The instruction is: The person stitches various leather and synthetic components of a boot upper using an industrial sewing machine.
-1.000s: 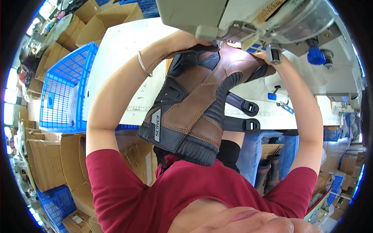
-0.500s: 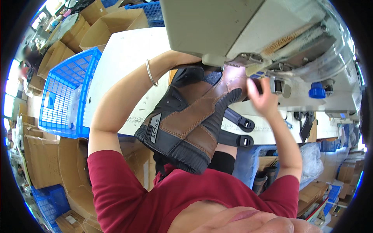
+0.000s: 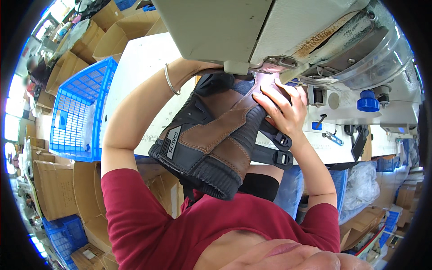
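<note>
A brown and black boot upper lies tilted under the head of a sewing machine, its ribbed black end toward me. My right hand grips the boot upper's far right part, fingers laid over the lit leather close to the machine's working area. Black straps with buckles hang from the boot upper's right side. My left hand reaches around the far left side of the boot upper; its fingers are hidden behind the machine head and the leather. The needle area is mostly covered.
A blue plastic basket stands left of the white table. Cardboard boxes crowd the left side. A clear curved guard and a blue knob sit on the machine's right. Small tools lie on the table at right.
My right hand has moved left onto the boot upper and closed on it. The machine and boot upper appear slightly further left in view. My left arm keeps nearly the same pose.
</note>
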